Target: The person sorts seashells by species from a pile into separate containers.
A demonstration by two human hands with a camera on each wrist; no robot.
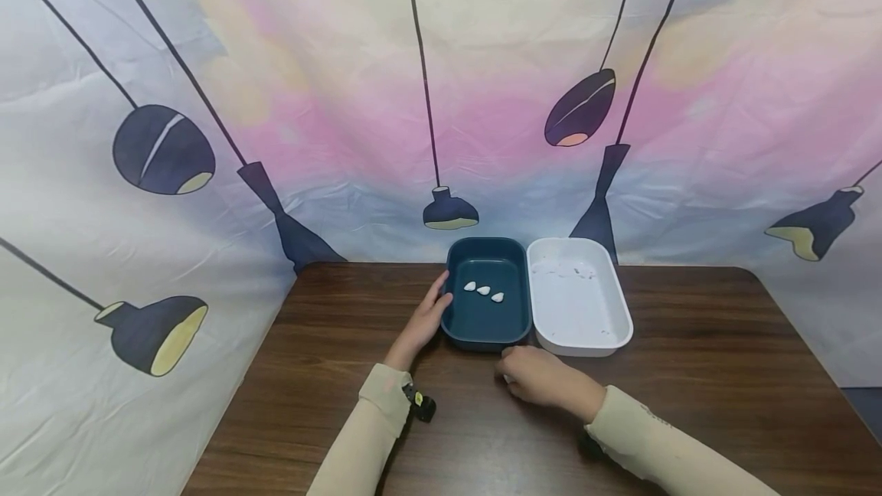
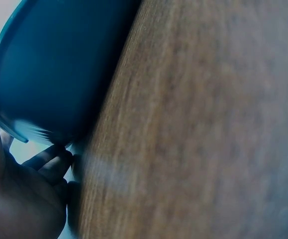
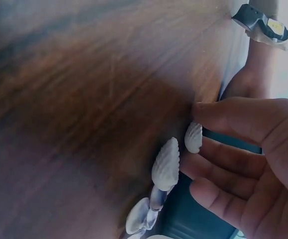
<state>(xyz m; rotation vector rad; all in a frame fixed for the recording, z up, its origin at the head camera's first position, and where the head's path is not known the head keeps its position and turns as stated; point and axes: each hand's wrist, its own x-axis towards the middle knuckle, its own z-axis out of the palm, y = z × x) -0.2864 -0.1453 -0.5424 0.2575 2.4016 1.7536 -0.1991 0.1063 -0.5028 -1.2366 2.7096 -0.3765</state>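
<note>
Pale left sleeve (image 1: 358,435) is seen nearest the camera at near left, with the left hand (image 1: 422,325) laid against the teal tray (image 1: 485,327), fingers mostly straight, nothing gripped; light bracing should be enough to stop sliding. Inside that tray, three white shells (image 1: 484,291) are lined up, and off its near side a small ribbed shell (image 3: 194,138) looks pinched between thumb and fingers of the right hand (image 1: 544,381). Edges are best pinched lightly, larger shell (image 3: 166,165) just beside left undisturbed, white tray (image 1: 579,312) at right not bumped.
</note>
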